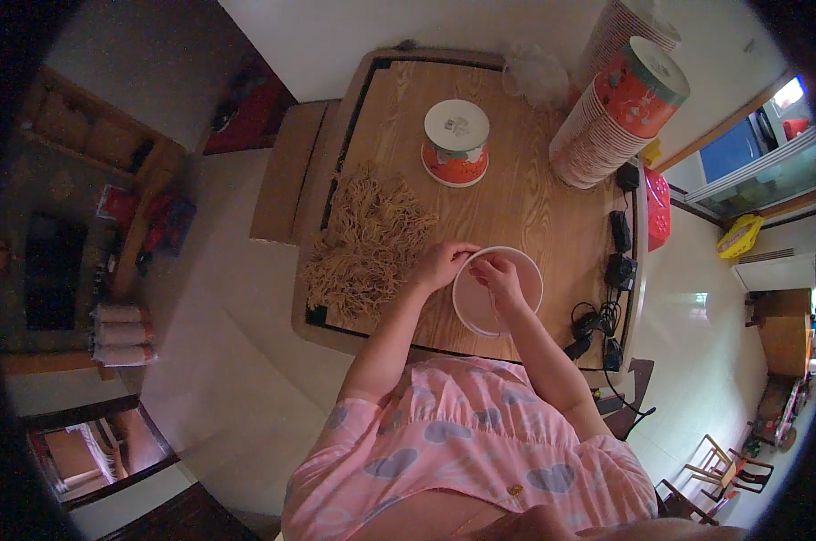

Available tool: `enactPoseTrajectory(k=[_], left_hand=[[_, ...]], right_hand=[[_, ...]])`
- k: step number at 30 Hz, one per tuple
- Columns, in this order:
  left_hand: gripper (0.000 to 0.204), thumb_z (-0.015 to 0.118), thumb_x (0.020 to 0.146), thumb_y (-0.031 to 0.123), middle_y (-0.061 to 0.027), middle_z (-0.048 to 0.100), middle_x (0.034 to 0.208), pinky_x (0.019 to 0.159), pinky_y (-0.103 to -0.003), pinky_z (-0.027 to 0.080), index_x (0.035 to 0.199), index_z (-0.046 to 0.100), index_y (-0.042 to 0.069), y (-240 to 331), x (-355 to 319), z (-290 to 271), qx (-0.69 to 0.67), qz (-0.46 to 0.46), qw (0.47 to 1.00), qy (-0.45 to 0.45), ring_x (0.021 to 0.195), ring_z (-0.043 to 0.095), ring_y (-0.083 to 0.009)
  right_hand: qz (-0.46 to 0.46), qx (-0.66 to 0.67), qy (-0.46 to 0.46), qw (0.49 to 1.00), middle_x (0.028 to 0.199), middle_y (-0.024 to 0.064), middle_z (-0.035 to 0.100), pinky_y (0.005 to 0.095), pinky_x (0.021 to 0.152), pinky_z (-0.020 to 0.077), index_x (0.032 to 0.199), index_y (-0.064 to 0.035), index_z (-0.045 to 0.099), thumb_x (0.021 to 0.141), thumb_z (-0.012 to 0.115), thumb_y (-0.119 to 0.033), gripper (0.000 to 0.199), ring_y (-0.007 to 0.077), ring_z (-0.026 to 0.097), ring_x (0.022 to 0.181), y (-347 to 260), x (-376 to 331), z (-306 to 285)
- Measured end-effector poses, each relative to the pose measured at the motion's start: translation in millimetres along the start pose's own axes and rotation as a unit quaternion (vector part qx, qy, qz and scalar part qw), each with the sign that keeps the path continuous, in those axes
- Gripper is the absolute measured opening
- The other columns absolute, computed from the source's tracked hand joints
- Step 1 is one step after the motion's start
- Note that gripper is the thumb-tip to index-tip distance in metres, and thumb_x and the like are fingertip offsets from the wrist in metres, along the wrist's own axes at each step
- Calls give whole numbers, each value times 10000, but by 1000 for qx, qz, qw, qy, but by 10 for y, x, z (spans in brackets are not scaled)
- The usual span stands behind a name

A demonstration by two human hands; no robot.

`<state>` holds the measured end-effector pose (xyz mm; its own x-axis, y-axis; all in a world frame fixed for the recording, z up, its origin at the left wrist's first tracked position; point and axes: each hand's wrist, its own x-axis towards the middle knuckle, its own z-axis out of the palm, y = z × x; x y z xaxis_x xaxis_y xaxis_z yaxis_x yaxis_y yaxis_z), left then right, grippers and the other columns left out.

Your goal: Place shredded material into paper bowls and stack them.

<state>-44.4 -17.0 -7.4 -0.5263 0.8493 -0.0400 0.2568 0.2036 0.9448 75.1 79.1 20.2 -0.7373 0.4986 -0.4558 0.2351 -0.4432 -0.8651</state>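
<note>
A round paper tub (pixel 473 311) with a white rim stands near the front edge of the wood-grain table, its pale inside facing up. At its left rim, my left hand (pixel 444 264) is closed, with fingertips on the edge. My right hand (pixel 500 279) reaches over the opening, its fingers pinched together near the inner wall; what they hold is too small to make out. Left of the hands lies a loose heap of tan twine strands (pixel 372 239). Farther back, an orange-red patterned paper tub (pixel 457 167) sits upside down.
Tall leaning stacks of nested tubs (pixel 610 113) fill the table's back right, beside a crumpled clear plastic bag (pixel 534 77). Black power adapters and cables (pixel 597 317) run down the right edge. A cardboard box (pixel 291 171) stands beyond the left edge.
</note>
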Motion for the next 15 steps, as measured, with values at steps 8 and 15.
enactPoseTrajectory(k=[8,15], left_hand=[[200,505,778,90,-121,614,876,689,-314,463,949,607,78,-28,5,10,-17,13,1000,-4,799,595,-232],[203,517,759,81,-115,617,856,682,-308,464,938,612,75,81,-55,-27,-13,-2,1000,-18,780,596,-229]], right_hand=[[2,4,-5,1000,765,25,576,211,609,413,855,-30,575,792,547,-163,149,97,541,706,70,51,-43],[-7,-14,-11,1000,774,24,578,210,612,421,856,-29,573,800,534,-150,138,99,545,718,99,41,-59]])
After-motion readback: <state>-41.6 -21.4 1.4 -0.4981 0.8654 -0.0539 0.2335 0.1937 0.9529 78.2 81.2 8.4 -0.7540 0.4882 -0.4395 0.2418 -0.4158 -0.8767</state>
